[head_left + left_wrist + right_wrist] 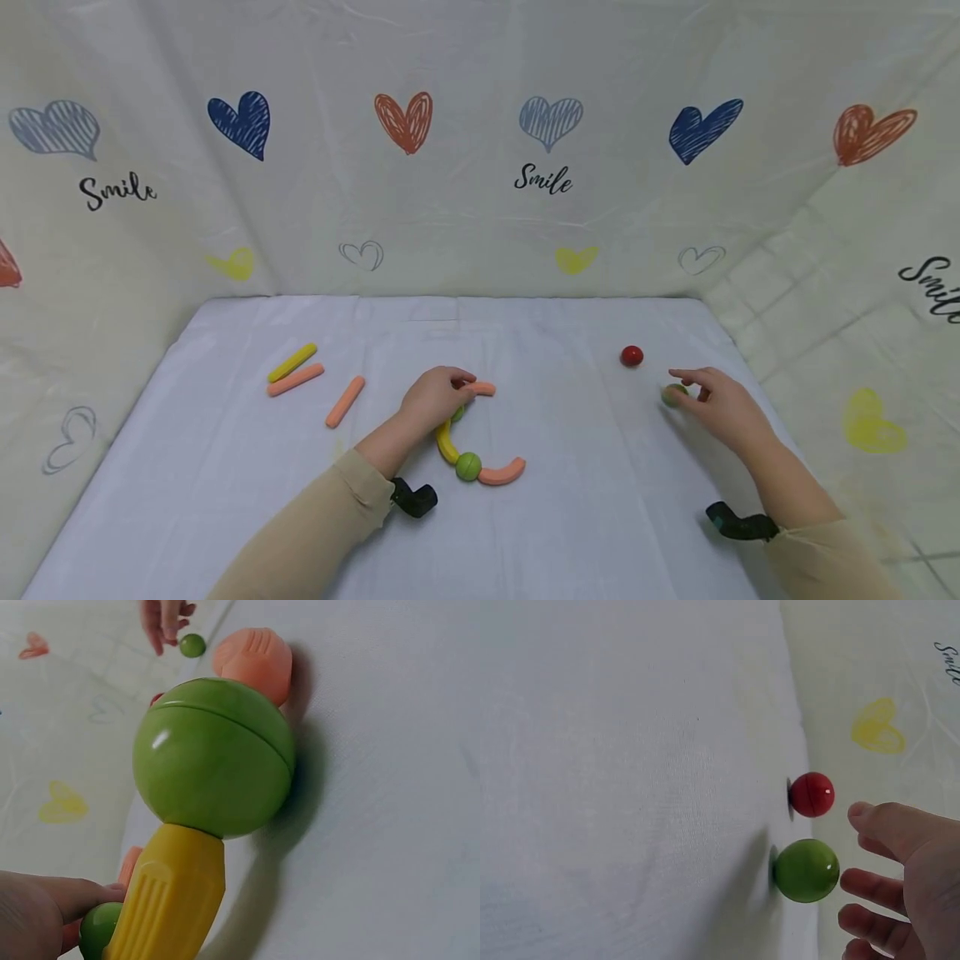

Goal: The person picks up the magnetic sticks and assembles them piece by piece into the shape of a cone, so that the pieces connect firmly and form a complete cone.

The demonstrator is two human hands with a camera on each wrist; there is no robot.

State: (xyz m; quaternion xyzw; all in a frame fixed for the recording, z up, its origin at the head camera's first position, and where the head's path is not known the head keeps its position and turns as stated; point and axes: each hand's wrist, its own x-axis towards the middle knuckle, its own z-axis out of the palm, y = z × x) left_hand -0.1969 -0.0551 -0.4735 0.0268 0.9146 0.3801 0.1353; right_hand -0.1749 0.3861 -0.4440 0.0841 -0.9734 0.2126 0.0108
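In the head view, my left hand (437, 392) pinches the left end of a short salmon-pink piece (483, 388), its fingers partly hiding it. Just under that hand is a green ball (458, 413), joined in a chain with a curved yellow piece (446, 443), a second green ball (468, 467) and a curved pink piece (502, 472). The left wrist view has the yellow piece (169, 892) touching a large green ball (214, 757). On the right side, my right hand (723, 408) reaches around another green ball (670, 395); the right wrist view leaves its loosely bent fingers (874, 889) beside that ball (807, 871).
A red ball (632, 356) lies beyond the right hand. Toward the left of the white-covered table (225, 500) are a yellow stick (292, 362) and two pink sticks, one (296, 379) beside it and one (345, 402) apart. A patterned sheet (472, 208) hangs behind.
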